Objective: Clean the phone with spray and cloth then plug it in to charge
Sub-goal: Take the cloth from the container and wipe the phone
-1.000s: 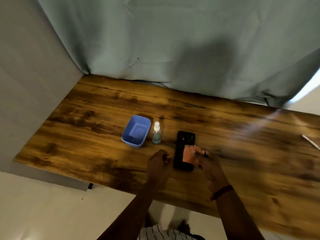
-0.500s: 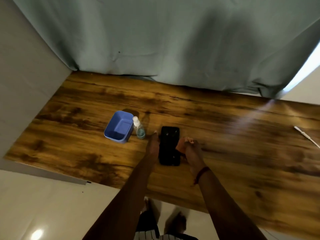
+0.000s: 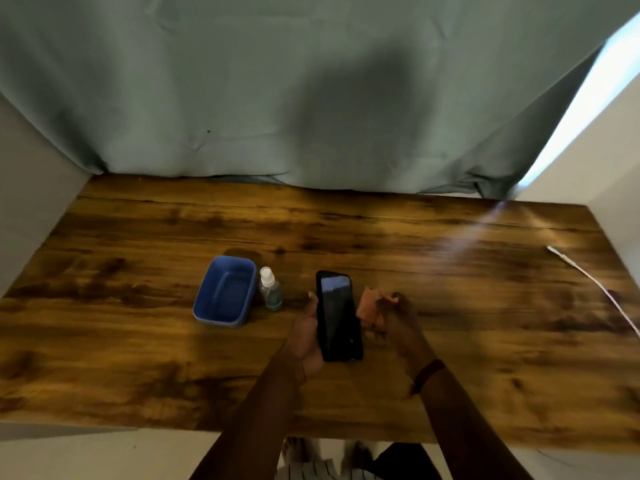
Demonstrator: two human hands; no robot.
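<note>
Phone point(image 3: 337, 317) black, glossy screen up (left hand point(image 3: 306, 336) holds).

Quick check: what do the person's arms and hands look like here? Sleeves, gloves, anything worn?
Both forearms are bare: no sleeves reach into view, and there are no gloves on the left hand or the right hand. The right wrist carries a thin, dark reddish-brown wristband. Nothing plainly shows on the left wrist. Rings are too small and dim to tell.
</note>
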